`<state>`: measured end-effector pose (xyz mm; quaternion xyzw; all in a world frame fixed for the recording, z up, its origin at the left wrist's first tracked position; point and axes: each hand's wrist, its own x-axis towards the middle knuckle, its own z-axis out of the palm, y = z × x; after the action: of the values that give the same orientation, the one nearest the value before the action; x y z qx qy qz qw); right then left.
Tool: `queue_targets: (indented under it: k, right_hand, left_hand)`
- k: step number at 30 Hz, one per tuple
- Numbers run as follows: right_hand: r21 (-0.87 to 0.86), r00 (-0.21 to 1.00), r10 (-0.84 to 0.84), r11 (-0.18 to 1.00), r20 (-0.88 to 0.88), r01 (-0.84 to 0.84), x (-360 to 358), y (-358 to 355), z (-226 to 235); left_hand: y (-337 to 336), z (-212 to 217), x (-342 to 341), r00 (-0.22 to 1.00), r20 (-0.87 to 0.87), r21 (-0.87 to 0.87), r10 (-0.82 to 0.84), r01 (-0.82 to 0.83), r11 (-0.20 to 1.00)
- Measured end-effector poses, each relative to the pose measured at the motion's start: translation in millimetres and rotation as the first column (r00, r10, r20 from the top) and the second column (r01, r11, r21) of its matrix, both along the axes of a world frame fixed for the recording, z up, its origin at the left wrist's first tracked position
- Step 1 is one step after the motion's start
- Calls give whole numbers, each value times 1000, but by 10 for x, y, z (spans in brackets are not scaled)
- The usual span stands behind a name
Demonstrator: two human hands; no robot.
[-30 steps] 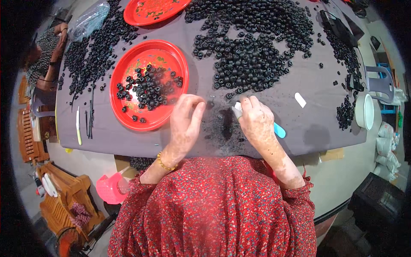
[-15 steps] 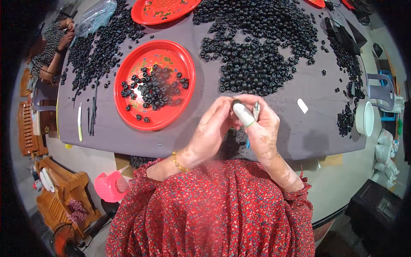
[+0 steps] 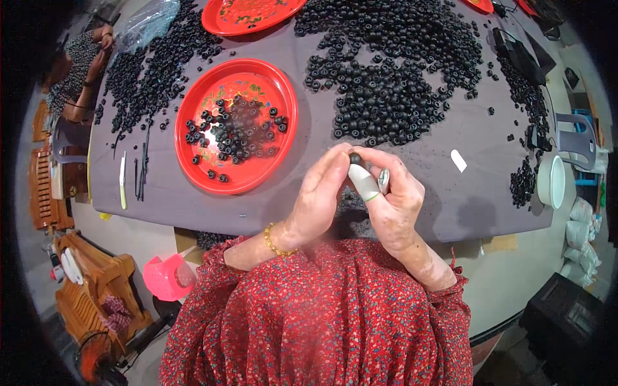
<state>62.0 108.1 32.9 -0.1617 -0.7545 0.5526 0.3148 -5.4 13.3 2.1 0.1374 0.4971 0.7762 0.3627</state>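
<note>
My two hands meet over the near edge of the table. Between their fingertips is a small round black piece [image 3: 355, 158], much like the black ring-shaped pieces lying around. My left hand [image 3: 318, 198] pinches it from the left, and a gold bracelet [image 3: 279, 240] circles that wrist. On the other side my right hand [image 3: 398, 198] steadies it, a white cover with a green rim [image 3: 364, 183] over the thumb. Tucked in the right hand's fingers is a small metal tool [image 3: 384, 180], its kind mostly hidden. A red plate [image 3: 188, 152] holding several black pieces stands to the left.
A large heap of black pieces [image 3: 386, 106] spreads ahead, another [image 3: 145, 80] at the left. A light-handled knife [image 3: 123, 183] and black sticks [image 3: 142, 170] lie left; a white chip [image 3: 458, 161] and pale bowl [image 3: 550, 182] are right. At the far left, another person's arm [image 3: 90, 74] shows.
The metal tool in my right hand has turned, and the right thumb now points more steeply up at the black piece. The whole view has shifted slightly.
</note>
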Motion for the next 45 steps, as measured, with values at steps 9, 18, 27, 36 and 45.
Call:
queue_targets:
  k: [9,18,27,36,45]
  right_hand:
    - [218,997,-45,975,60,31,20,-10,2]
    - [132,998,-31,991,49,25,16,-17,36]
    - [-54,955,126,992,267,-116,-13,143,102]
    - [632,990,-90,775,112,-1,-77,152,-29]
    - [679,986,-107,734,130,-10,-83,145,-4]
  left_hand:
    - [27,-14,-34,961,264,255,-80,10,967]
    - [9,46,-67,956,283,224,-81,17,975]
    - [-8,57,-103,928,325,263,-184,98,960]
    - [34,151,-34,915,397,168,-71,4,986]
    - [50,152,12,926,377,101,-1,-40,994]
